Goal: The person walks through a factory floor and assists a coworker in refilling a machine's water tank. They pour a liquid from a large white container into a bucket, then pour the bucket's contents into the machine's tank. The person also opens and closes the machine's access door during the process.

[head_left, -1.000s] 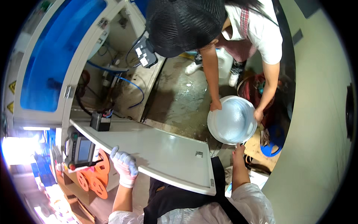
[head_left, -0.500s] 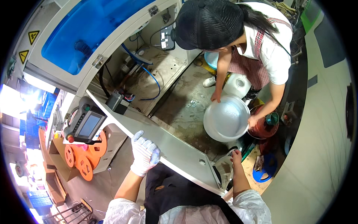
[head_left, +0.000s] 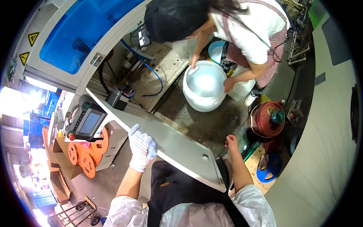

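My left hand (head_left: 142,148), in a white striped work glove, is closed over the upper edge of a light grey cabinet door (head_left: 177,140), which stands open in front of me. Bare, my right hand (head_left: 231,143) hovers beyond the right end of that door, fingers curled in with nothing visible in them. Across from me a co-worker (head_left: 242,34) in a dark cap and checked apron bends forward. Both of the co-worker's hands grip the rim of a large white tub (head_left: 206,99), tilted, with a pale, wet-looking inside.
A red metal can (head_left: 261,123) with a green cap stands right of the tub. Behind the tub are a white jug (head_left: 242,89) and a light blue basin (head_left: 216,52). A control pendant (head_left: 89,121) hangs at left, above orange reels (head_left: 94,153). Blue hoses (head_left: 159,81) lie inside the machine.
The co-worker has carried the tub left and away from me, uncovering the red can. My right hand has shifted slightly up and left; my left hand stays on the door.
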{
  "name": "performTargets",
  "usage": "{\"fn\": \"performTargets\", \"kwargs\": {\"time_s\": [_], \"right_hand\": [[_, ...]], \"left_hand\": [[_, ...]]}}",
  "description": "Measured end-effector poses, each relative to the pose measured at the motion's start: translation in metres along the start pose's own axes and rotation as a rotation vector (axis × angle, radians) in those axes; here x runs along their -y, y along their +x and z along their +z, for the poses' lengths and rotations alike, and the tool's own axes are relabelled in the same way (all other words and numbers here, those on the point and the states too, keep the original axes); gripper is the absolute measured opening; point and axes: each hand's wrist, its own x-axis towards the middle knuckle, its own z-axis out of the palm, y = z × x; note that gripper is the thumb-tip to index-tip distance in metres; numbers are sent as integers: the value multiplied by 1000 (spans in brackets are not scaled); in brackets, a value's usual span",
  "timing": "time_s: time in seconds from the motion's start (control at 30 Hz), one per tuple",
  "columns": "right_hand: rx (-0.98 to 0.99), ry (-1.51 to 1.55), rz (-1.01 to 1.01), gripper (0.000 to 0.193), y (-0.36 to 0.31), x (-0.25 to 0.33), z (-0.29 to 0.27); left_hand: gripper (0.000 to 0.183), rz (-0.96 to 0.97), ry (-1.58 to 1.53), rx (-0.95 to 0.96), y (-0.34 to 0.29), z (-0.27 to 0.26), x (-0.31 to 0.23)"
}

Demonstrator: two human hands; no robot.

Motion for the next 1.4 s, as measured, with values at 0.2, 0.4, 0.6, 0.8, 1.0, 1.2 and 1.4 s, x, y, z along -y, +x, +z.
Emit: {"fn": "performTargets", "kwargs": {"time_s": [0.2, 0.4, 0.6, 0.8, 1.0, 1.2, 1.4], "right_hand": [[84, 22, 78, 18, -3, 24, 18], [129, 90, -9, 18, 10, 69, 49], [289, 0, -42, 20, 32, 123, 58], [399, -440, -125, 37, 44, 122, 73], [655, -1144, -408, 43, -28, 57, 75], [615, -1179, -538, 40, -99, 16, 70], [514, -1187, -546, 39, -72, 34, 62]], "left_hand": [[17, -36, 42, 37, 14, 1, -5], [17, -49, 56, 127, 28, 2, -5], [15, -167, 89, 256, 39, 1, -11], [13, -517, 365, 284, 46, 18, -34], [13, -672, 377, 383, 34, 20, -30], [26, -661, 355, 311, -1, 5, -33], [58, -1042, 340, 318, -7, -9, -41]]}}
